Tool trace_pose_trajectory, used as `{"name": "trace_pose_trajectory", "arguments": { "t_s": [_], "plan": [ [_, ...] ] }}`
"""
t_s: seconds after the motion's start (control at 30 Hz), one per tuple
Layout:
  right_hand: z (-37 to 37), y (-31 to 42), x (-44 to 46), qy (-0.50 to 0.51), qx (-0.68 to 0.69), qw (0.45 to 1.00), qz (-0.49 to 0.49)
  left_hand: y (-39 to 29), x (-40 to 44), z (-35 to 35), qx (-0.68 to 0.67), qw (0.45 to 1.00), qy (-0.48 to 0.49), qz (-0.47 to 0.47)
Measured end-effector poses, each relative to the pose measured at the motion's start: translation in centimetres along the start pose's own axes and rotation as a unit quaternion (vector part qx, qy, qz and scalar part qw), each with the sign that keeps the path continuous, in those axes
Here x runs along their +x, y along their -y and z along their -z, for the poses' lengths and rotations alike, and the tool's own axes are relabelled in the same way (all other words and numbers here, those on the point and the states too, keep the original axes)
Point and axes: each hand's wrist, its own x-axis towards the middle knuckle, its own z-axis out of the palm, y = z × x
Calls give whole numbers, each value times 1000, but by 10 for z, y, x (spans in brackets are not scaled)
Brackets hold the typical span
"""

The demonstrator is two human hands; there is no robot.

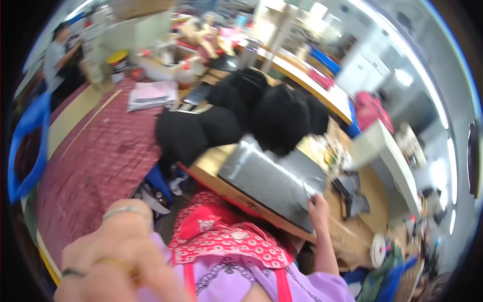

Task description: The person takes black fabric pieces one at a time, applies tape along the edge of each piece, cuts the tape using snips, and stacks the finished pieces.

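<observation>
Close to the camera, my left hand (pixel 118 254) is large and blurred at the lower left, with rings on its fingers. Those fingers look bent and closed; whatever may be inside them is hidden. My right hand (pixel 318 210) is at the right end of a dark grey, shiny slab (pixel 271 178) on the workbench. Its fingers are pinched together over the slab's edge, around something thin that I cannot make out. Behind the slab sit several black, rounded fabric pieces (pixel 282 118), which look like moulded cups or caps.
A table with a dark red, patterned cover (pixel 100 156) stretches along the left, with papers (pixel 153 94) at its far end. A blue plastic frame (pixel 30 146) is at far left, near a person (pixel 60 60). A white spool (pixel 378 250) and a black tape dispenser-like object (pixel 349 194) lie right.
</observation>
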Motion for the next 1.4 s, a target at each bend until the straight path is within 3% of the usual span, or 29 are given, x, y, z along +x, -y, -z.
{"name": "trace_pose_trajectory", "arguments": {
  "t_s": [0.13, 0.17, 0.23, 0.27, 0.3, 0.33, 0.37, 0.4, 0.43, 0.5, 0.53, 0.57, 0.63, 0.67, 0.73, 0.8, 0.87, 0.93, 1.0, 1.03, 1.1, 1.23, 1.3, 1.33, 1.4],
  "plan": [
    [-1, 14, 3, -26, 36, 998, 43, 2, 19, 16, 34, 973, 222, -55],
    [0, 16, 4, -36, 38, 998, 25, 4, 21, 19, 17, 972, 229, -47],
    [-1, 23, 9, -14, 83, 995, 49, 5, 16, 20, -6, 951, 294, 94],
    [-2, 27, 13, -22, 90, 995, 36, -3, -28, 10, 59, 979, 173, 92],
    [-2, 31, 16, -2, 118, 992, 36, 9, -18, 17, 51, 977, 182, 102],
    [-4, 35, 15, 18, 145, 989, 35, 25, -1, 24, -91, 937, 291, 171],
    [-8, 40, 12, 10, 152, 988, 23, 38, 9, 29, -230, 862, 388, 233],
    [-12, 46, 12, 48, 229, 972, 26, 49, 8, 34, -240, 853, 395, 241],
    [-14, 52, 12, 83, 304, 949, 29, 60, 1, 42, -110, 857, 378, 332],
    [-8, 71, 6, 93, 328, 939, 38, 86, -22, 60, 157, 801, 323, 479],
    [-4, 78, 3, 115, 346, 929, 59, 104, -40, 71, 235, 752, 150, 598],
    [-4, 82, 0, 108, 353, 928, 47, 122, -60, 83, 306, 661, -30, 685],
    [-5, 87, -4, 113, 358, 920, 112, 156, -101, 113, 255, 699, -138, 654],
    [-6, 88, -6, 106, 350, 922, 128, 165, -108, 117, 256, 693, -132, 661],
    [-12, 84, -10, 72, 326, 932, 143, 183, -116, 114, 130, 732, -207, 635],
    [-10, 80, -11, 42, 299, 940, 161, 195, -119, 113, 129, 740, -229, 619],
    [15, 68, -12, -97, 286, 937, 177, 198, -122, 116, 126, 748, -253, 601],
    [45, 47, -24, -97, 278, 952, 85, 193, -122, 125, 112, 752, -274, 588],
    [58, 22, -40, -67, 313, 946, -53, 188, -121, 133, 100, 754, -287, 582],
    [60, 8, -48, -65, 315, 945, -54, 186, -122, 135, 85, 759, -298, 573],
    [54, -14, -58, -23, 335, 924, -183, 183, -123, 138, 83, 758, -302, 573],
    [26, -16, -63, -12, 370, 900, -228, 182, -122, 138, 100, 765, -292, 566],
    [9, -10, -61, 59, 406, 900, -148, 181, -120, 138, 119, 768, -289, 559],
    [15, 0, -61, 79, 431, 885, -159, 180, -120, 142, 166, 770, -273, 552],
    [25, -2, -60, 54, 411, 898, -151, 178, -122, 152, 218, 777, -249, 536]
  ]
}}
